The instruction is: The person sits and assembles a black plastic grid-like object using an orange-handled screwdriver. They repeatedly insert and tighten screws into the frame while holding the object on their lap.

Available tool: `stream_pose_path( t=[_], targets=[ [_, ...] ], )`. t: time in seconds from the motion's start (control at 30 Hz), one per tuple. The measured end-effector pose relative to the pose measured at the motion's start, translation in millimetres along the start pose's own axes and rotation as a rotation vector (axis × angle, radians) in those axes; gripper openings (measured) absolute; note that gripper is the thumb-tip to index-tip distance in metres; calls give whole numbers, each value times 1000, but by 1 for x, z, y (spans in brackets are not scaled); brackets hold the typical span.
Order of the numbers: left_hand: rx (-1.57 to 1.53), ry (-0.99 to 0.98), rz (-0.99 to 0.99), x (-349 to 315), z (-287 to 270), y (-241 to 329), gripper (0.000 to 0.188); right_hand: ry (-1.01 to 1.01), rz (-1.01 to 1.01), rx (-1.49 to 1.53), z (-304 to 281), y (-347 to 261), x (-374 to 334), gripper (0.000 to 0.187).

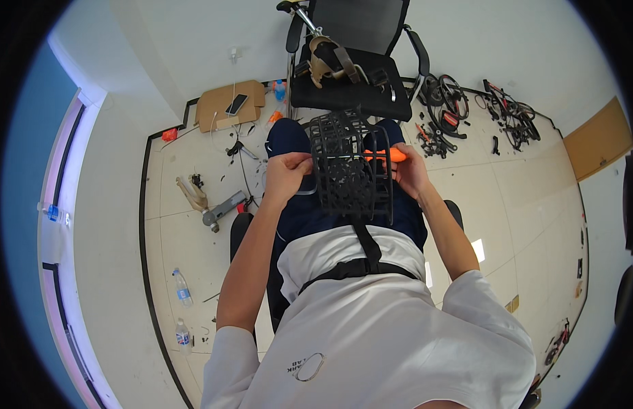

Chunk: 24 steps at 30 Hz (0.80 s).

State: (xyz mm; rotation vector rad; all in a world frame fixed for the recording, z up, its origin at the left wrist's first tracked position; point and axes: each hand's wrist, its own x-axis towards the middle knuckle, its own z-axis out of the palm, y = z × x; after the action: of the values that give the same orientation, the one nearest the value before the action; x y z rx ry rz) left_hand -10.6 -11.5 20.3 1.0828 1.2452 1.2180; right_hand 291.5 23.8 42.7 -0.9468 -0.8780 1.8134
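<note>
Black plastic barred basket (344, 191), right hand (412, 172) gripping an orange-handled metal tool (393, 155), left hand (285, 177) curled by basket's side, can't tell its grip

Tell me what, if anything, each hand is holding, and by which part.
The right hand holds an orange-handled tool by its handle; the left hand is at the black basket's left side, its exact hold unclear.
</note>
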Motion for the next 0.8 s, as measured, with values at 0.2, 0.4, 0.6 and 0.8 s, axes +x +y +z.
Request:
stream_pose_path(
  t=[0.2, 0.4, 0.6, 0.8],
  targets=[
    [27, -5, 14, 1, -1, 0, 16, 31, 63, -21, -13, 4, 4, 31],
    [9, 5, 0, 0, -1, 1, 16, 125, 23, 45, 10, 2, -3, 32],
    [19, 4, -9, -2, -1, 6, 16, -16, 88, -131, -19, 12, 1, 32],
    [-4, -5, -2, 1, -3, -2, 16, 70, 103, -2, 7, -1, -10, 36]
  ],
)
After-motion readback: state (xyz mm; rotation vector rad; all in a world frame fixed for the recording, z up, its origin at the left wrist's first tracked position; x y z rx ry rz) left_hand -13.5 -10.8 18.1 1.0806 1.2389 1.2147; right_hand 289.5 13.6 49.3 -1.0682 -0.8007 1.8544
